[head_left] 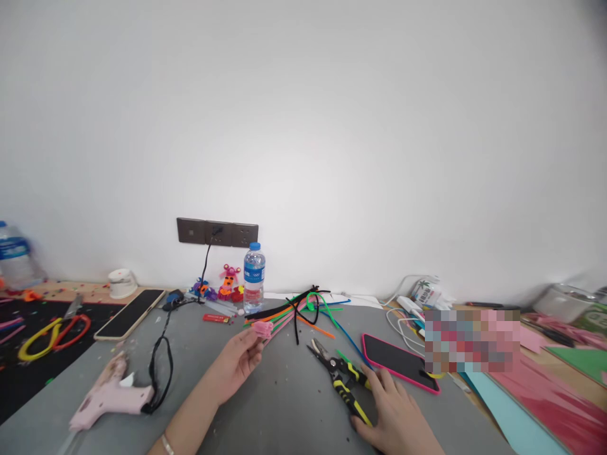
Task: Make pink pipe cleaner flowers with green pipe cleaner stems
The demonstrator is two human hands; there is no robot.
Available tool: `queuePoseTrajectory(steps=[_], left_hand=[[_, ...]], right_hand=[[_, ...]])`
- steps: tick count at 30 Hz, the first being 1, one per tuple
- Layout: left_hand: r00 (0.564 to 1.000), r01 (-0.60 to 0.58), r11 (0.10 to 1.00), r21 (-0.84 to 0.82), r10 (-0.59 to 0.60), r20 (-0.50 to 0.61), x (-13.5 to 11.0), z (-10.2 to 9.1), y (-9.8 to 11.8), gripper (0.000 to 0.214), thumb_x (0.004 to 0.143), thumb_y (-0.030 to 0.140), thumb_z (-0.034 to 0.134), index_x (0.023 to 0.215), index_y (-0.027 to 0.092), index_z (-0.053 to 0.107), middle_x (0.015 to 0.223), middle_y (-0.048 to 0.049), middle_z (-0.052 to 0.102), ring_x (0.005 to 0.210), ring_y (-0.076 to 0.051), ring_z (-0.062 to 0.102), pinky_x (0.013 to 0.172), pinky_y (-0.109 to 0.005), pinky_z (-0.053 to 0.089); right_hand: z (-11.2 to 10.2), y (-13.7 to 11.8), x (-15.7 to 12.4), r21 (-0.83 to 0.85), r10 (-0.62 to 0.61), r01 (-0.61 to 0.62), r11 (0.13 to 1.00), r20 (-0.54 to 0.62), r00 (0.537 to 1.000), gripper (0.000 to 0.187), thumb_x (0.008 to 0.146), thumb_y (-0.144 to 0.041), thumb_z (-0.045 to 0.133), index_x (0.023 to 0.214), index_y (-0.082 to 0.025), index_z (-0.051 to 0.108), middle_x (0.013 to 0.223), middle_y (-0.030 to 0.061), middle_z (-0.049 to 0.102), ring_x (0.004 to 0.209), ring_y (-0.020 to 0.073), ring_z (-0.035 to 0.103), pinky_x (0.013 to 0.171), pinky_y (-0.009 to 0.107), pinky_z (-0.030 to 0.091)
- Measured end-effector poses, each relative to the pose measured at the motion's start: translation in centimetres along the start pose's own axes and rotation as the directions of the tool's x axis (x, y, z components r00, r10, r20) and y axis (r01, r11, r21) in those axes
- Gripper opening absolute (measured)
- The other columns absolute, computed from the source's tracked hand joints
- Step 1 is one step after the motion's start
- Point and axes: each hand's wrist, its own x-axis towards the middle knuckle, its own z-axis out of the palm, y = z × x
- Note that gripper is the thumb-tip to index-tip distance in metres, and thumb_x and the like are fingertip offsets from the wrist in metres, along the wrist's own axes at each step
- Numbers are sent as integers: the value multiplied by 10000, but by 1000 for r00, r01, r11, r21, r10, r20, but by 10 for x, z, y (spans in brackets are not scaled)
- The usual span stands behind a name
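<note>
My left hand (239, 360) is closed in a pinch on a small pink fuzzy piece (262, 329), which looks like bent pipe cleaner, held above the grey table mat. At the lower right, my right hand (396, 414) curls around the handle ends of black-and-yellow pliers (348, 395), thumb by the lower handle and fingers over the upper one. The pliers lie on the mat with their jaws pointing away to the left. Behind both hands lies a bunch of coloured pipe cleaners (284, 315), in black, green, orange, pink and blue.
A pink glue gun (111, 398) with a black cord lies at left, near a phone (130, 314) and scissors (54, 335). A water bottle (254, 281) stands by the wall. At right are a pink-cased phone (398, 361), white cables and coloured sheets (545, 398).
</note>
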Motion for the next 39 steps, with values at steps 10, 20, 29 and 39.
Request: queuePoseTrajectory(steps=[10,20,29,39], left_hand=[[1000,5,997,80,-5,-3,2,2,1,356,485,255,943,749,107,755,625,-9,699,536,-76,616,518,-153,554],[999,27,994,103,-24,-33,-2,8,0,382,435,271,955,729,125,759,616,4,693,524,-67,591,514,-159,536],[999,51,989,138,-49,-21,-3,8,-2,371,449,291,951,713,124,750,587,11,656,518,-62,570,523,-167,520],[999,51,991,122,-51,-3,-1,6,-2,331,495,261,940,710,121,730,583,7,653,524,-75,567,539,-190,501]], right_hand=[[-58,-23,33,195,-41,22,981,97,994,651,608,-233,524,1256,-171,540,1167,160,622,1077,363,558,862,452,432],[-79,6,18,543,183,-132,829,-41,982,447,695,-348,501,1112,-190,530,882,78,716,767,261,672,671,307,496],[-25,21,-6,102,277,-289,952,116,954,332,800,-201,514,1131,-193,539,883,133,722,798,293,700,610,287,429],[-28,15,1,11,306,-311,950,149,940,445,782,-118,485,1219,-197,510,1004,145,720,906,302,692,630,309,452]])
